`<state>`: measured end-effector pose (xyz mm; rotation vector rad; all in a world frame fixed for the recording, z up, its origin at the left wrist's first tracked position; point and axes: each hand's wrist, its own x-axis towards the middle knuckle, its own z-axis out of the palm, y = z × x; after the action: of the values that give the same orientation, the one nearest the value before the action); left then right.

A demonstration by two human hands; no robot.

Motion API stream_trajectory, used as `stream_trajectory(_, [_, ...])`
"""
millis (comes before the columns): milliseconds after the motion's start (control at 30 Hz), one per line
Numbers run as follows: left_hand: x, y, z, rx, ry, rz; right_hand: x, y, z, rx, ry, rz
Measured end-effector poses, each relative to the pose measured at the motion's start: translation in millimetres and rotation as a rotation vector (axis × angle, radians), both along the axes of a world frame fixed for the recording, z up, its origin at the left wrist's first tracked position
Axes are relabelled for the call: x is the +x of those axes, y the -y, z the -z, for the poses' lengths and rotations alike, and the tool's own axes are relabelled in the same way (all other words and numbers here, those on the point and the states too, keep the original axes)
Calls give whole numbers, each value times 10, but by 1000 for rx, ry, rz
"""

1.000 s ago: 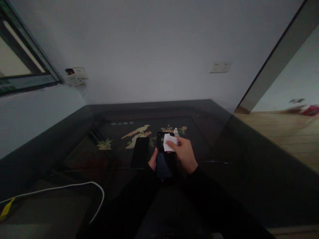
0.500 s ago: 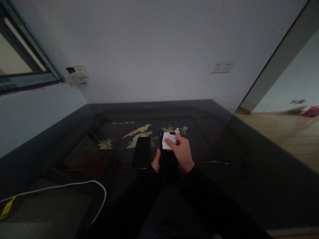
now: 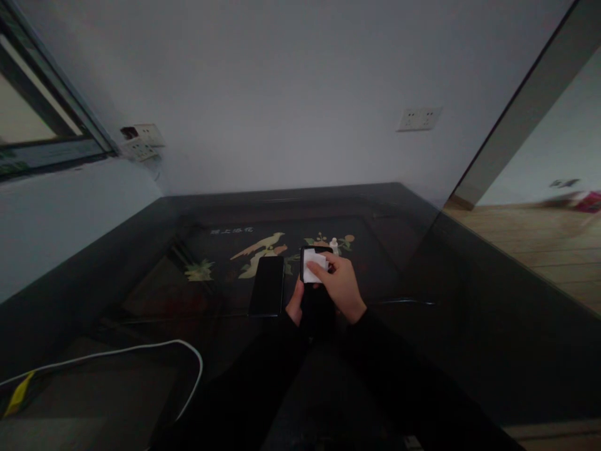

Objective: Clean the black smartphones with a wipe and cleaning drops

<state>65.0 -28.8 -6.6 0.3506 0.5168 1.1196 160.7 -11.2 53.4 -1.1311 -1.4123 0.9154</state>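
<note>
My left hand (image 3: pixel 295 303) is closed around the lower left side of a black phone (image 3: pixel 318 307), holding it upright toward me over the dark table. The fingers behind the phone are mostly hidden. Pinched in my right hand (image 3: pixel 345 285) is a small white wipe (image 3: pixel 314 265), pressed flat on the phone's upper part. To the left of my hands a second black phone (image 3: pixel 267 286) lies flat on the table. Just beyond my right hand stands a small whitish bottle (image 3: pixel 333 245), partly covered by the fingers.
The glossy dark table (image 3: pixel 422 363) has a bird-and-flower picture on its top and meets the wall behind. A white cable (image 3: pixel 117 351) with a yellow tag (image 3: pixel 19 394) curves across the lower left. Sockets (image 3: pixel 419 119) are set in the wall. A window (image 3: pixel 37 94) is at upper left.
The wipe has shifted slightly left on the phone, and its right edge is now tucked nearer the fingers. The left hand keeps its grip; the view has tilted a little.
</note>
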Motion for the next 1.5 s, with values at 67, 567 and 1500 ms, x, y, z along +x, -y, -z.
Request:
stream_trajectory(67, [12,2,-29,-25,9,-81,0,38,42,32,63,5])
stream_trajectory(567, [-82,-71,-66,-59,20,38,-12,326,212,115,245,-54])
stream_trajectory(1500, [-97,-62,-40,26,75,-23,-21,405,229,56,270,-113])
